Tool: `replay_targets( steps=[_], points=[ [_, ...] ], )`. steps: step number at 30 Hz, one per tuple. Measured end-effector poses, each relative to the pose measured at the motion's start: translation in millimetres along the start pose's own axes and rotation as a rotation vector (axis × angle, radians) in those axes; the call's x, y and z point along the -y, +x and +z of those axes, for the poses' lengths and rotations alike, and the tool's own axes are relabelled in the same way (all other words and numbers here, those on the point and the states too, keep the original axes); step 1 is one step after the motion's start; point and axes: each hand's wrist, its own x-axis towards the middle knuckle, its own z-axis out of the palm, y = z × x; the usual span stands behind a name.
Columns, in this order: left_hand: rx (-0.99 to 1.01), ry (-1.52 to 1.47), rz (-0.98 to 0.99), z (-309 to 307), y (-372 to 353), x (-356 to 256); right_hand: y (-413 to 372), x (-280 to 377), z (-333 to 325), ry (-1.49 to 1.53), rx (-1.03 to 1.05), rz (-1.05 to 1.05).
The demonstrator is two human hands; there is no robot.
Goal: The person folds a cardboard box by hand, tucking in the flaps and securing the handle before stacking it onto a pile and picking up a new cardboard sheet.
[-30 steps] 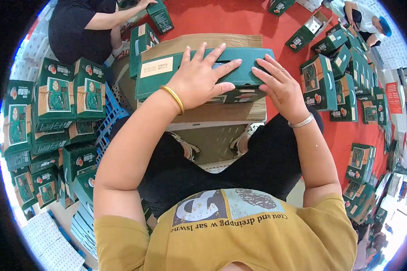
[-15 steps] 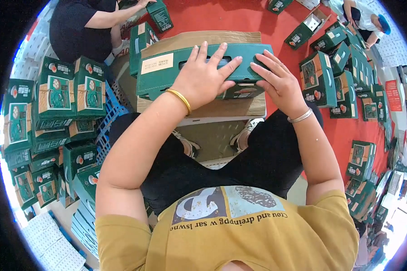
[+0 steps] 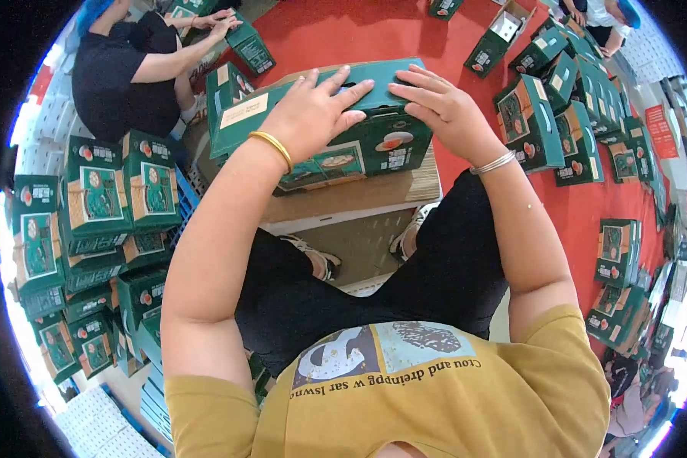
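A green printed carton (image 3: 336,164) stands before me with its long printed side facing me. A pale label (image 3: 244,111) is on the left part of its top. My left hand (image 3: 313,111) lies on the carton's top near the middle, fingers stretched and apart, a gold bangle at the wrist. Over the top's right end rests my right hand (image 3: 452,107), fingers extended forward, with a silver bangle. Neither hand wraps round the carton. Under it is a brown cardboard sheet (image 3: 404,187) on a low stand.
Stacked green cartons (image 3: 99,195) rise at my left beside a blue crate. More cartons (image 3: 527,126) stand on the red floor (image 3: 313,30) to the right. At the upper left, a person in black (image 3: 122,84) has hands on another carton (image 3: 249,47). Another person (image 3: 599,23) is at upper right.
The carton now shows more of its near printed side. Both my hands have shifted slightly left in view, still on its top. The person at upper left has both hands at their carton.
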Motion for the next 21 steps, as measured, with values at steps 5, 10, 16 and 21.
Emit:
replay_targets(
  steps=[5, 10, 16, 21],
  points=[
    [0.051, 0.07, -0.026, -2.1, -10.6, -16.5, -14.7, 3.9, 1.0, -0.098, 0.022, -0.109],
    [0.192, 0.005, -0.071, -11.5, -27.1, -49.5, -29.5, 27.3, -0.5, -0.371, 0.112, -0.135],
    [0.187, -0.206, -0.143, -39.0, -68.4, 35.3, -28.9, 26.7, 5.8, -0.221, 0.06, -0.129],
    [0.218, -0.41, -0.213, -38.5, -131.5, 70.1, -10.4, 35.1, 1.7, -0.283, 0.081, -0.06]
  ],
)
